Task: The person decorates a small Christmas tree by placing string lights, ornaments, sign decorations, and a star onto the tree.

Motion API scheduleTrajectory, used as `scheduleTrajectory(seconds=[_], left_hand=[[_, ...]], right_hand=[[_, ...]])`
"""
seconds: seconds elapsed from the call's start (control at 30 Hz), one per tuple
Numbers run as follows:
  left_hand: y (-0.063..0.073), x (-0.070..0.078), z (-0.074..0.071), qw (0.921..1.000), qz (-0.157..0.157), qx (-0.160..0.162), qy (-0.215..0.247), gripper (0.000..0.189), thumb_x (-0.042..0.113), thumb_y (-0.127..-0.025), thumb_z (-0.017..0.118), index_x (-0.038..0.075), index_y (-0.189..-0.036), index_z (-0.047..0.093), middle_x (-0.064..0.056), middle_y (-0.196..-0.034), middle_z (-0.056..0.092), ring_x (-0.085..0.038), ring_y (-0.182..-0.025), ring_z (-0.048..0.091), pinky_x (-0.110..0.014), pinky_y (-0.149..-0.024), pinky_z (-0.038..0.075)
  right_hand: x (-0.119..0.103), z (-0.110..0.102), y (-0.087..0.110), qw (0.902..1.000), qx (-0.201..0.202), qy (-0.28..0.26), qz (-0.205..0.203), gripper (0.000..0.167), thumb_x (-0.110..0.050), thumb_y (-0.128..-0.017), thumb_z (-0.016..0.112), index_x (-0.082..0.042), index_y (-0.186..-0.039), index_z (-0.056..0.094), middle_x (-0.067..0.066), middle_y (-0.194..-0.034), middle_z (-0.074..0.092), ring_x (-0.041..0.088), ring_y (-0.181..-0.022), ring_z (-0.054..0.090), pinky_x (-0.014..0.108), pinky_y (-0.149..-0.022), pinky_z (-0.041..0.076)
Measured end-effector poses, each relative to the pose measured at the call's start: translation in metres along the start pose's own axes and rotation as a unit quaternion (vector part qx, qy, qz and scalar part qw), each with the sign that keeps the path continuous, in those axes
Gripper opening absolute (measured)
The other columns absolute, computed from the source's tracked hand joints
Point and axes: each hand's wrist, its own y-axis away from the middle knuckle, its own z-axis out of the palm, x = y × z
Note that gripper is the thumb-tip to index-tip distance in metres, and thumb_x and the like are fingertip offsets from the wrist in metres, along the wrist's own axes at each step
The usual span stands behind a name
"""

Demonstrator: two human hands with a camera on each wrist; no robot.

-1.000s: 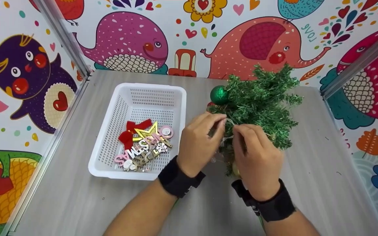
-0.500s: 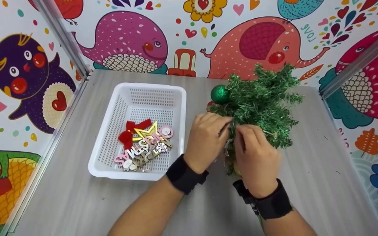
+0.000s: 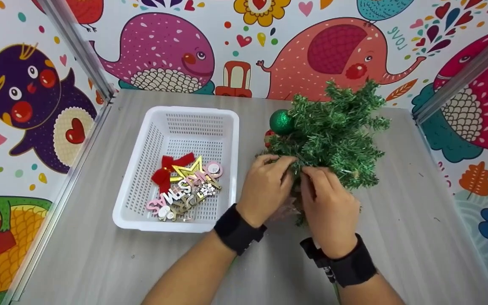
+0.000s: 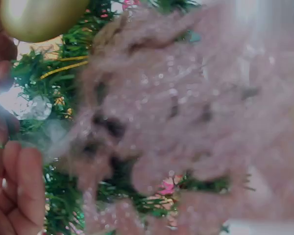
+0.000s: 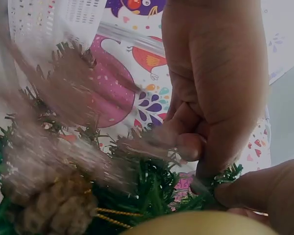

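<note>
Side by side at the lower left of the small green tinsel Christmas tree [image 3: 337, 127], my two hands work with bent fingers. My left hand [image 3: 266, 184] pinches a thin clear hanging loop, and the fingertips of my right hand [image 3: 331, 207] pinch at the same spot, right against the branches. The loop itself is hidden between the fingertips. Below it dangles a see-through, pinkish glittery ornament [image 4: 181, 112], blurred in both wrist views. A gold bauble [image 4: 41, 17] and a pine cone [image 5: 54, 210] hang close by on the tree.
Left of the tree stands a white slotted basket [image 3: 235, 140]. Inside lie a red velvet bow [image 3: 165, 171], a gold star [image 3: 191, 169] and a Christmas letter sign [image 3: 180, 192]. A green bauble [image 3: 282, 122] sits on the tree's left side. Cartoon-printed walls enclose the grey tabletop [image 3: 100, 245].
A second ago the pale loop showed stretched between my fingertips; now it is out of sight at the branches. My left hand has moved right, closer to my right hand.
</note>
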Motion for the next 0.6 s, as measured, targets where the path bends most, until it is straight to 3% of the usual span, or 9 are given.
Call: scheduleTrajectory(seconds=[0.2, 0.47, 0.6], left_hand=[[0.0, -0.002, 0.002, 0.9999, 0.003, 0.017, -0.003, 0.02, 0.005, -0.094, 0.068, 0.008, -0.112, 0.076, -0.006, -0.103, 0.08, -0.018, -0.096, 0.075, -0.037, -0.107, 0.052], [-0.002, 0.001, 0.001, 0.9988, -0.008, 0.049, 0.006, 0.022, 0.003, -0.093, 0.069, 0.008, -0.112, 0.077, -0.005, -0.101, 0.078, -0.02, -0.099, 0.072, -0.043, -0.111, 0.048], [0.001, 0.003, -0.003, 0.9971, -0.007, 0.074, 0.015, 0.021, 0.005, -0.094, 0.07, 0.009, -0.113, 0.077, -0.004, -0.101, 0.077, -0.019, -0.098, 0.072, -0.042, -0.109, 0.05]], right_hand=[[0.002, 0.002, -0.001, 1.0, 0.001, -0.009, -0.002, 0.018, -0.004, -0.091, 0.077, -0.008, -0.109, 0.074, 0.012, -0.097, 0.073, 0.023, -0.068, 0.066, 0.039, -0.051, 0.051], [0.002, -0.005, -0.002, 0.9994, -0.003, -0.036, -0.002, 0.02, -0.002, -0.091, 0.076, -0.005, -0.11, 0.075, 0.014, -0.097, 0.073, 0.024, -0.073, 0.069, 0.039, -0.056, 0.055], [0.003, -0.016, -0.001, 0.9976, -0.008, -0.069, 0.002, 0.017, -0.008, -0.097, 0.072, -0.003, -0.113, 0.075, 0.013, -0.098, 0.072, 0.021, -0.07, 0.067, 0.035, -0.057, 0.053]])
